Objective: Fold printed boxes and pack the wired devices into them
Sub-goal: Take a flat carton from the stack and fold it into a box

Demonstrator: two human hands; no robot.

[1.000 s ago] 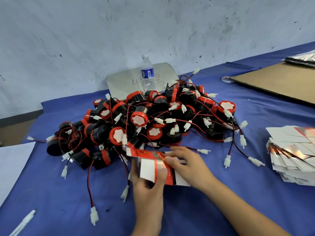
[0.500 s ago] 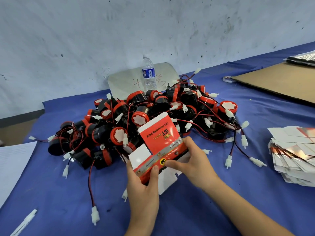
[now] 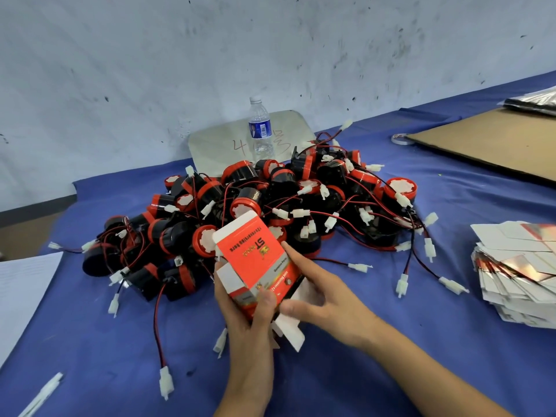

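My left hand [image 3: 247, 322] and right hand [image 3: 320, 296] pinch the printed box [image 3: 252, 257] by its creased edges, since it seems light, thin and easily crushed.

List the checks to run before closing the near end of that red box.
1. Grip: left hand and right hand both hold the red box: ok.
2. Box opened from flat into a sleeve, with a white side panel showing: ok.
3. The near-end flaps tucked in: not ok, they hang open below the hands.
4. The far-end flap free for loading: ok, it stands up.
5. One device pulled clear of the device pile: not ok, none lies apart and the wires are tangled.
6. Inside of the box empty: cannot tell.
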